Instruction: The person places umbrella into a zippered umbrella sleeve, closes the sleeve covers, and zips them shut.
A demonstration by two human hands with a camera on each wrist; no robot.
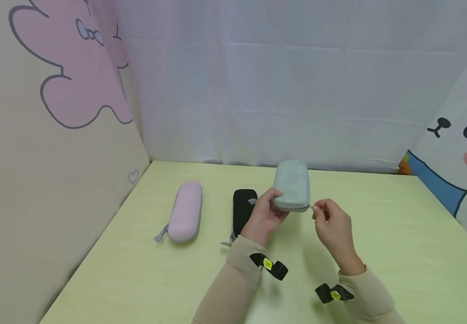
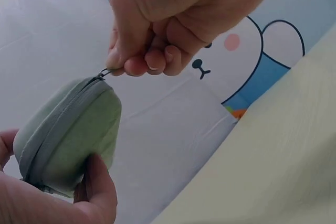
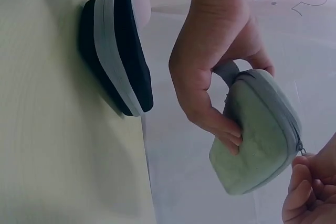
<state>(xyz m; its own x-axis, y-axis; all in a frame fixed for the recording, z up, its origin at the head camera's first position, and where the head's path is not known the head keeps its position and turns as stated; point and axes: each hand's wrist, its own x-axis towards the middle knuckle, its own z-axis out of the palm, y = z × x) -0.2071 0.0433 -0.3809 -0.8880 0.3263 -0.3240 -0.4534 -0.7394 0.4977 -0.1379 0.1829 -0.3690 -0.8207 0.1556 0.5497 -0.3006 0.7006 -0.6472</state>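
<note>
A pale green zippered case is held above the table in my left hand, thumb on one face and fingers on the other. The zipper looks closed along the part that shows in the left wrist view. My right hand pinches the small zipper pull at the case's near right corner. Both hands and the green case also appear in the right wrist view, where a grey fabric loop sticks out by the left palm.
On the table a black case with a grey zipper band lies just left of my left hand, partly hidden by it. Farther left lies a pink case with a grey tab. A white curtain hangs behind the table.
</note>
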